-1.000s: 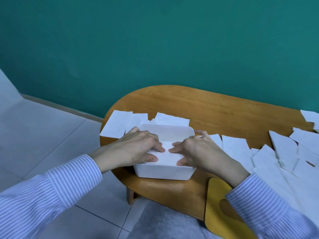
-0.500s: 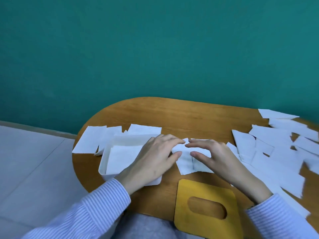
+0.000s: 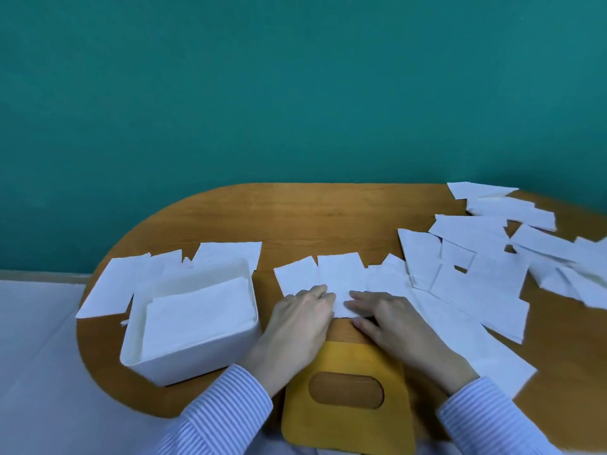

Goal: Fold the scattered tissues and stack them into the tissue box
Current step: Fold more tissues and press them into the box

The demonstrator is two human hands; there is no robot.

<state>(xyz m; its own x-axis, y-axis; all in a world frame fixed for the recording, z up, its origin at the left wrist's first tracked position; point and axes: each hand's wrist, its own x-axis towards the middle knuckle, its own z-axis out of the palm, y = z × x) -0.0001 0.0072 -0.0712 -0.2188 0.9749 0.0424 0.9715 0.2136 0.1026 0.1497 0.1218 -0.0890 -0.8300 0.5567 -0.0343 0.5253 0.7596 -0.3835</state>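
A white tissue box [image 3: 138, 362] stands open at the table's left, with folded tissues [image 3: 197, 316] stacked inside. A white tissue [image 3: 328, 277] lies flat on the table just right of the box. My left hand [image 3: 295, 326] and my right hand [image 3: 391, 320] rest side by side on its near edge, fingertips pointing toward each other. Whether the fingers pinch the tissue or only press on it cannot be told. Many loose tissues [image 3: 476, 277] are scattered over the right half of the table.
A yellow wooden lid [image 3: 348, 418] with an oval slot lies at the table's near edge, between my forearms. More tissues [image 3: 111, 287] lie behind and left of the box. The wooden table [image 3: 312, 221] has a rounded left end against a teal wall.
Both hands left the inside of the box and moved right onto a tissue beside it. The view swung right, so the box now sits left of the hands.
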